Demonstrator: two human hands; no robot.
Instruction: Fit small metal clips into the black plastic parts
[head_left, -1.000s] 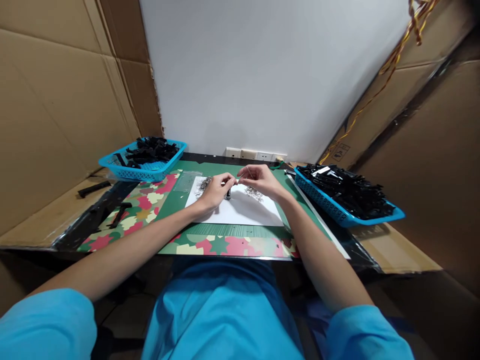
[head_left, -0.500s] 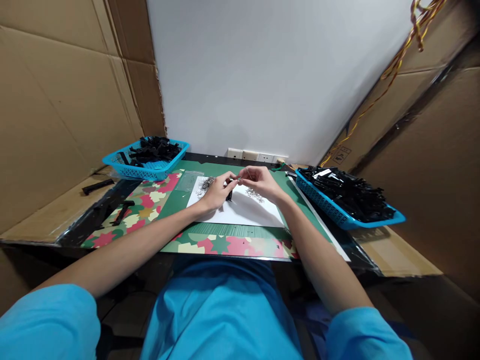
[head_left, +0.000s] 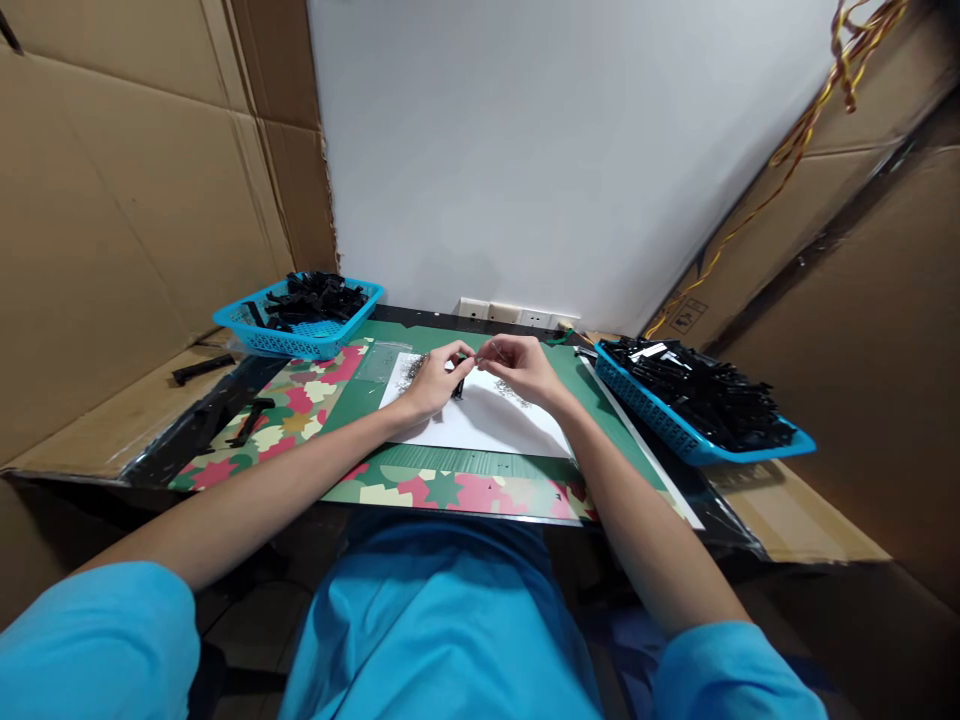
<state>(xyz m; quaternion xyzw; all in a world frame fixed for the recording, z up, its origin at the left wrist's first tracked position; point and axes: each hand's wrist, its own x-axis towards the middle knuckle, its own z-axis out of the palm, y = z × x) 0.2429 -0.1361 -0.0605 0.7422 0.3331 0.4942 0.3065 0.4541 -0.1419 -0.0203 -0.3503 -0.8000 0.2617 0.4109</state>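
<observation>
Over a white sheet of paper [head_left: 480,432], my left hand [head_left: 436,380] is closed on a small black plastic piece [head_left: 458,390], whose lower end shows below the fingers. My right hand [head_left: 523,366] meets it from the right, thumb and index finger pinched at the top of the piece. Whatever sits in that pinch is too small to make out. Small silvery metal parts [head_left: 512,392] lie in a loose heap under my right hand. Another heap of metal parts [head_left: 412,370] is partly hidden behind my left hand.
A blue basket [head_left: 315,347] with black pieces stands at the back left. At the right another blue basket [head_left: 667,432] is heaped with black pieces. Loose black pieces [head_left: 250,422] lie on the left. Wall sockets [head_left: 504,313] sit behind the green mat [head_left: 352,400].
Both hands stay together over the paper, with only slight finger movement. The whole view has shifted a little, so things appear slightly further right.
</observation>
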